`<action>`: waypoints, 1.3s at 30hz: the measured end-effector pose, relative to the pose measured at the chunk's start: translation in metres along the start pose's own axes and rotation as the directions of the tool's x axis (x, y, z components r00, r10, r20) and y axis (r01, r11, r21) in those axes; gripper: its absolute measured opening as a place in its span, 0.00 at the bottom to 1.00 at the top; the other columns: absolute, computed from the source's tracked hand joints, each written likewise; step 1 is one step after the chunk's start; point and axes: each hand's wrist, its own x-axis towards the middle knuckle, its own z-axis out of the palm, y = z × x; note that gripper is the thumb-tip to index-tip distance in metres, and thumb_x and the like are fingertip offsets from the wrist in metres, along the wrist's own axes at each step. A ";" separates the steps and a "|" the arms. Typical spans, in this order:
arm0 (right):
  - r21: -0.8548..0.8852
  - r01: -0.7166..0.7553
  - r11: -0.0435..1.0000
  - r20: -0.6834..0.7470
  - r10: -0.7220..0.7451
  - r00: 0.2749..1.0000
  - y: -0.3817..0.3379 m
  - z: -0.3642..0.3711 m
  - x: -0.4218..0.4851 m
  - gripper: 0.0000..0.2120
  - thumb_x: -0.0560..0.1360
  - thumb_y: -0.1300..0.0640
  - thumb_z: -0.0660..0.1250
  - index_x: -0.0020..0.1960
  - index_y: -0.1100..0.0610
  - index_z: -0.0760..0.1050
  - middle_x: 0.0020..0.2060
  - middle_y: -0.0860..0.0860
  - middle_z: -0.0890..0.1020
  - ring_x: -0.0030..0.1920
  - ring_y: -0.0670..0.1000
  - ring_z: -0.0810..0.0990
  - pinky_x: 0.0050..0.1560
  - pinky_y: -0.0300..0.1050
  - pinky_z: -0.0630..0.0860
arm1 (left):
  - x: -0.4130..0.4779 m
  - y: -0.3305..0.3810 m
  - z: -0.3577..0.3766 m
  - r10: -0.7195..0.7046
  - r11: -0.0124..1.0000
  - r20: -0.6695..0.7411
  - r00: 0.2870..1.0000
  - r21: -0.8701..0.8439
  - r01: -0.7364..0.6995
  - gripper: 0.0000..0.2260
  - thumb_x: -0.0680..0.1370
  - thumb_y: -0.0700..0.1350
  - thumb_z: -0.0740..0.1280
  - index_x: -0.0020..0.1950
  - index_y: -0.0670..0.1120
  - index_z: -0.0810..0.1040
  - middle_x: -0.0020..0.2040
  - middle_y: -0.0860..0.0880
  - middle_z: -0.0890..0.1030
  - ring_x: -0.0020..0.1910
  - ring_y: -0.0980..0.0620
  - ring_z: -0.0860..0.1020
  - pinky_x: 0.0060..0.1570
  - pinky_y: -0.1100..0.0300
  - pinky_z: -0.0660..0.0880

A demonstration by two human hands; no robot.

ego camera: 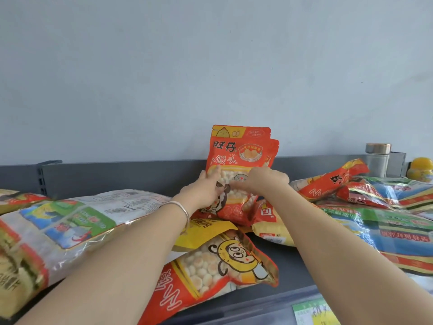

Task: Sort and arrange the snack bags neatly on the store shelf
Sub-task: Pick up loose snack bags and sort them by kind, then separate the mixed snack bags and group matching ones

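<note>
An orange snack bag with a clear window of small round biscuits stands upright against the back rail of the grey shelf; a second like bag peeks out behind it. My left hand presses its lower left side, and my right hand lies flat on its front window. A similar orange bag with a cartoon face lies flat in front. A yellow bag lies under the upright one at the right.
A large white and green bag lies on the left. Several blue-green bags and orange bags are piled at the right. A glass jar and a yellow object stand at the far right. A price label sits on the shelf edge.
</note>
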 end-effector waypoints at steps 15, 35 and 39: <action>0.133 0.550 0.824 -0.019 -0.553 0.833 -0.073 0.009 -0.039 0.13 0.78 0.48 0.62 0.56 0.55 0.78 0.50 0.52 0.81 0.51 0.55 0.79 0.49 0.50 0.78 | -0.065 -0.050 -0.055 -0.098 0.976 0.062 0.993 0.202 0.084 0.20 0.77 0.58 0.62 0.66 0.51 0.72 0.64 0.50 0.75 0.62 0.48 0.73 0.62 0.49 0.71; 0.285 0.619 0.732 0.049 -0.656 0.753 -0.162 0.001 -0.099 0.17 0.80 0.59 0.58 0.67 0.54 0.73 0.65 0.54 0.76 0.64 0.55 0.73 0.59 0.43 0.67 | -0.153 -0.085 -0.105 -0.141 0.957 0.194 0.971 0.278 0.084 0.26 0.78 0.64 0.55 0.68 0.49 0.72 0.64 0.49 0.75 0.61 0.47 0.73 0.60 0.53 0.69; 0.377 0.579 0.723 -0.021 -0.618 0.786 -0.198 -0.010 -0.119 0.19 0.77 0.66 0.55 0.60 0.53 0.79 0.61 0.51 0.78 0.62 0.52 0.74 0.56 0.42 0.70 | -0.183 -0.116 -0.124 -0.137 0.969 0.078 0.988 0.219 0.117 0.22 0.77 0.63 0.56 0.63 0.52 0.76 0.57 0.50 0.78 0.58 0.47 0.75 0.58 0.51 0.71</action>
